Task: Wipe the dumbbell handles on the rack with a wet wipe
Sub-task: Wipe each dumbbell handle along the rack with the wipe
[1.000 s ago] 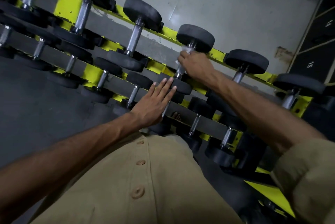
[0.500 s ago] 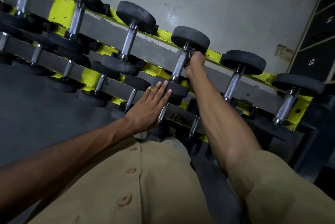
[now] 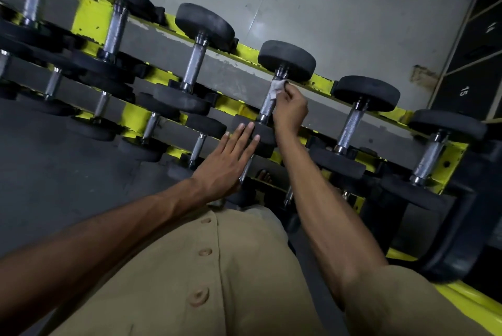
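A yellow and grey rack (image 3: 92, 19) carries rows of black dumbbells with chrome handles. My right hand (image 3: 289, 108) pinches a white wet wipe (image 3: 275, 89) against the upper part of one top-row handle (image 3: 267, 103), just below its far black head (image 3: 286, 60). My left hand (image 3: 228, 157) lies flat with fingers together, fingertips resting on that dumbbell's near black head (image 3: 264, 133). It holds nothing.
Neighbouring top-row dumbbells stand at the left (image 3: 194, 60) and right (image 3: 350, 123). A lower row of smaller dumbbells (image 3: 149, 126) runs below. Black numbered boxes (image 3: 472, 74) stand at the right. Grey floor (image 3: 54, 178) lies to the left.
My right hand came out from behind the handle to its right side, and the wipe now shows on the handle's upper end. My left hand stayed on the near head.
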